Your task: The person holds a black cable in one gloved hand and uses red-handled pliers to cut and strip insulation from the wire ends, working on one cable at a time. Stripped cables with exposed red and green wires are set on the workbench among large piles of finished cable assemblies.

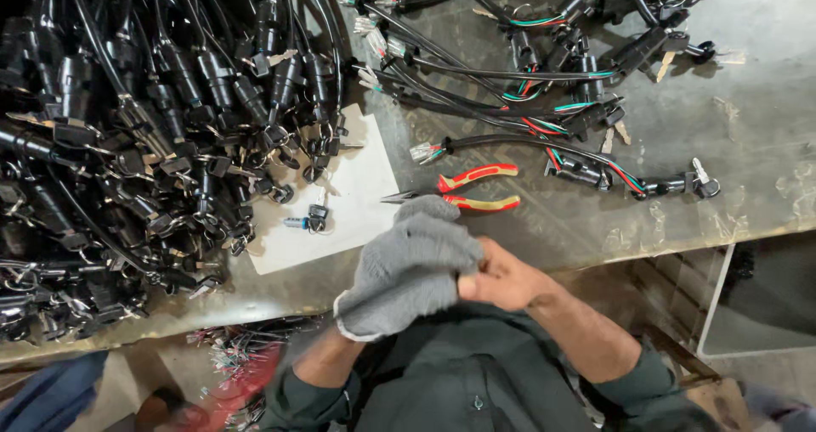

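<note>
Both hands: bare right (501, 279) grips gloved left (412, 266) (fisted); pliers (459, 192) point left

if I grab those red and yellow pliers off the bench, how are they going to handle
The pliers look like steel with moulded handles, so probably stiff and fairly heavy for their size. They lie flat on the table, so unlikely to roll. The narrow jaws lie shut, though the handles may swing apart when lifted.
</note>
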### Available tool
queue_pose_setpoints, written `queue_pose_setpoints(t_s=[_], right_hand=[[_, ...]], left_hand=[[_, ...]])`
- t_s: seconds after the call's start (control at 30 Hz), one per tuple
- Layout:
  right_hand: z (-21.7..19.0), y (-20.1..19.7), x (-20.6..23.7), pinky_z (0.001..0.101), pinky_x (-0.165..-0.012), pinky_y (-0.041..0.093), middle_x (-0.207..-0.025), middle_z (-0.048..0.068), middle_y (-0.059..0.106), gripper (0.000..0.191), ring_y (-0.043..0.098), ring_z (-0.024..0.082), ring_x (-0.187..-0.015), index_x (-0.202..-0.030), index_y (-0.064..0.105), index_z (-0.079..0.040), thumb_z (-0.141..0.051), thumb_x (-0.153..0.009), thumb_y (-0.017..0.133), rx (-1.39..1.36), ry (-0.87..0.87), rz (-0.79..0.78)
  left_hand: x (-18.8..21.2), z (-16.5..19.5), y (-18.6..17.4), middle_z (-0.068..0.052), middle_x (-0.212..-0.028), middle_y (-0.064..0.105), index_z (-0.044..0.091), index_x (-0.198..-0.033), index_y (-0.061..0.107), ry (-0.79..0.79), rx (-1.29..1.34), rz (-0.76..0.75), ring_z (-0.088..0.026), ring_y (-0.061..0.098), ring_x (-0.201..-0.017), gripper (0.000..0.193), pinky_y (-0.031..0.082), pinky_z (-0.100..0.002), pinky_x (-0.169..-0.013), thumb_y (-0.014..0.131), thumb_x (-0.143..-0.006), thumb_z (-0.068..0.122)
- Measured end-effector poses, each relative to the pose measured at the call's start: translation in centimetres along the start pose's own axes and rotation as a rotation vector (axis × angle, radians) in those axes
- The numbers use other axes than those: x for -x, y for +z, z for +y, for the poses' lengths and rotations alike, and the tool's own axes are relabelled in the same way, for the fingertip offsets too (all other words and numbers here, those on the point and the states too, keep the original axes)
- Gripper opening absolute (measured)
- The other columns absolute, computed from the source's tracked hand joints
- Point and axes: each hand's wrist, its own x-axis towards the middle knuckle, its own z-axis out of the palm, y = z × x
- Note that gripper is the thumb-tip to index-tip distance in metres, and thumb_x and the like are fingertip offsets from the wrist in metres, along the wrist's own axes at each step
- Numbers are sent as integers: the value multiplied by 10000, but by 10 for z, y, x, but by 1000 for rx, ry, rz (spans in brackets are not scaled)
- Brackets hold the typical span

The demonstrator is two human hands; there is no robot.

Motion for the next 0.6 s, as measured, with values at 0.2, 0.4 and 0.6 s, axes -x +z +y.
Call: queue_pose_setpoints(t_s=[0.2,0.4,0.6], right_hand=[[37,11,-17,306,-980,474,-1175,40,602,392,538,111,-1066,-1345,545,-26,-280,-1057,623,420,-287,642],[-42,38,-39,388,-1014,372,-1262,25,486,584,460,143,-1131,-1285,442,-94,-531,-947,633,885,-477,718],[-92,20,-44,500,-1018,334,-1288,126,533,700,512,346,-1202,-1275,589,-98,-596,-811,751,1851,-306,560]], left_hand=[[-7,-12,14,-82,-1301,669,47,-1205,685,-220,78,147,-256,593,-1285,253,454,-397,-1147,611,-1034,218],[-1,-12,3,-109,-1335,602,15,-1433,515,-232,61,150,-185,589,-1222,412,485,-350,-1085,497,-1109,268],[16,-12,-8,-91,-1107,596,25,-1355,559,-302,129,302,-165,569,-942,339,502,-326,-848,517,-1086,228]])
